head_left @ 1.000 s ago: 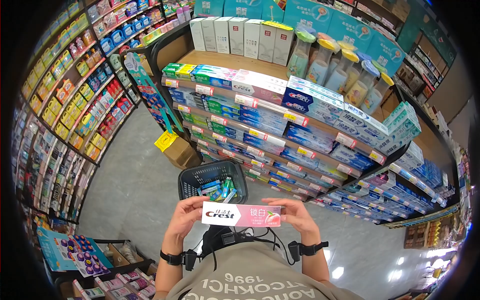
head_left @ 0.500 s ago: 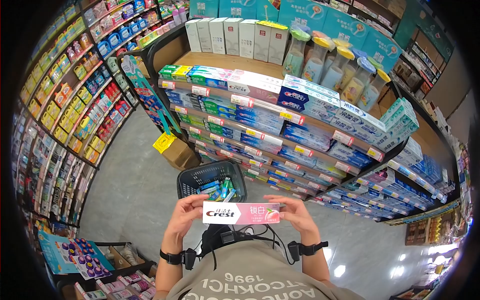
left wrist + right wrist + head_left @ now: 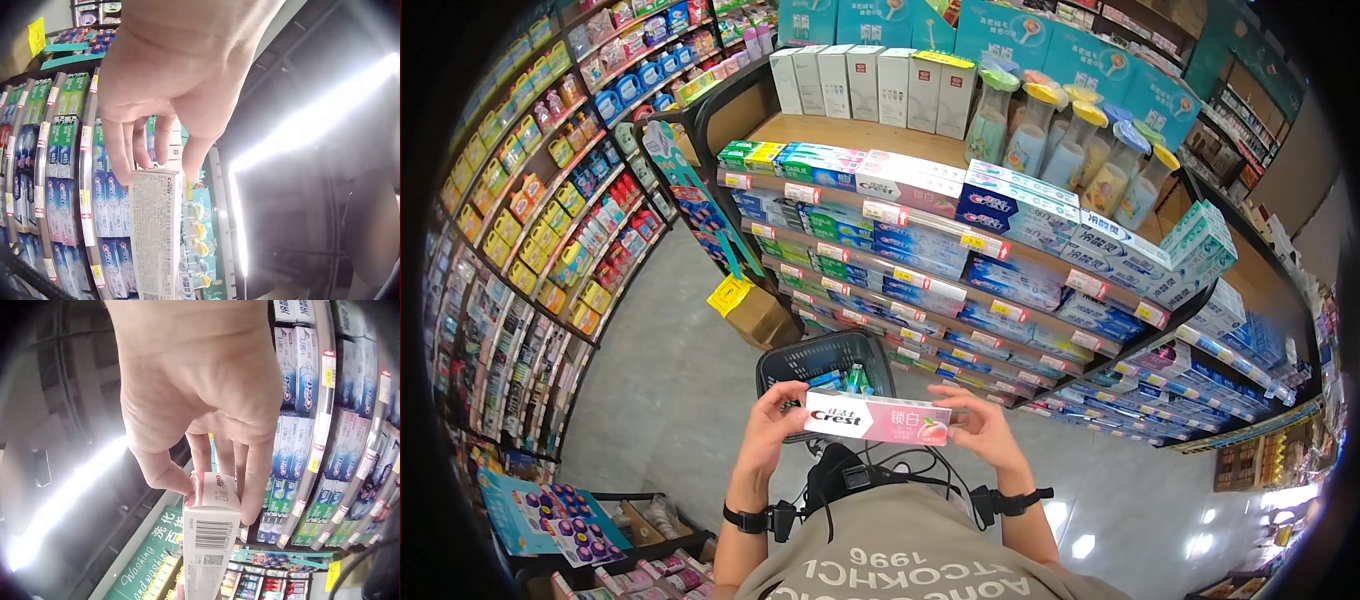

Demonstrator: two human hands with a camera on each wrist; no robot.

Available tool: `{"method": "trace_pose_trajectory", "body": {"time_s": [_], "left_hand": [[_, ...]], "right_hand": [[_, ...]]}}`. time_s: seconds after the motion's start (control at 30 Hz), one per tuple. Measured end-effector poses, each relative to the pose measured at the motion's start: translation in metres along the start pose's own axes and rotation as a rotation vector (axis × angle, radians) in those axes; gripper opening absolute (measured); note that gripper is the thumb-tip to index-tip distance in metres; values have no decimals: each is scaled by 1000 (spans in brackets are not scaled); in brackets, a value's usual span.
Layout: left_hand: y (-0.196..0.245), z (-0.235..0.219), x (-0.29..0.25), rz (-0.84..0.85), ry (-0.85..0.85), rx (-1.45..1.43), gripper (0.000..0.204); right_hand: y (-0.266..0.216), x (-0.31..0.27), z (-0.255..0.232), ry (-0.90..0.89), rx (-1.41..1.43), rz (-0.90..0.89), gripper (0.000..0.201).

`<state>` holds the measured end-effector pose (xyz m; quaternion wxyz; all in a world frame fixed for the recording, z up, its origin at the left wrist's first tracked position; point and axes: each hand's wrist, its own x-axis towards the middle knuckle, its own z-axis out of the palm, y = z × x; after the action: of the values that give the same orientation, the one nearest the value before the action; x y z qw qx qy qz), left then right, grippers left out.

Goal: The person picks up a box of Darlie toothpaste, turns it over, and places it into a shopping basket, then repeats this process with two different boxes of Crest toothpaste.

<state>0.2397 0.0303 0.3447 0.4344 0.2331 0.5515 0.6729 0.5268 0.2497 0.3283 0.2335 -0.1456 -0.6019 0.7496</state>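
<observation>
A pink and white Crest toothpaste box [image 3: 876, 417] is held level in front of the body, its printed front facing up in the head view. My left hand [image 3: 770, 428] pinches the white end between thumb and fingers. At the pink end, with the peach picture, my right hand [image 3: 992, 430] grips the box the same way. The left wrist view shows the text-covered side of the toothpaste box [image 3: 155, 234] below the fingertips. In the right wrist view, the thumb and fingers straddle the end of the toothpaste box [image 3: 211, 540], and a barcode shows.
Behind the hands stands a black shopping basket [image 3: 778, 366] with several toothpaste boxes [image 3: 855, 379] inside. A shelf [image 3: 920, 200] stacked with toothpaste rises ahead. A cardboard carton [image 3: 762, 318] sits left of the basket on the grey floor. Bottle shelves [image 3: 530, 220] line the left side.
The box has tipped a little, its pink end now lower than its white end, and has shifted slightly up and left. Both hands keep hold of it.
</observation>
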Motion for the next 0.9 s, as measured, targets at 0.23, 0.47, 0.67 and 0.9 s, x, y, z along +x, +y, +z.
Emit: {"method": "trace_pose_trajectory", "body": {"time_s": [0.23,0.47,0.67,0.9], "left_hand": [[-8,-1,11,-9,-2,71,46],[-10,-5,20,-20,10,37,51],[-5,-1,14,3,26,36,54],[7,-13,-13,40,89,23,53]], "right_hand": [[4,2,-8,-27,-120,-19,46],[-13,7,-3,-25,-233,-16,47],[-8,7,-2,-42,-275,-149,48],[-12,4,25,-45,-69,-59,55]]}}
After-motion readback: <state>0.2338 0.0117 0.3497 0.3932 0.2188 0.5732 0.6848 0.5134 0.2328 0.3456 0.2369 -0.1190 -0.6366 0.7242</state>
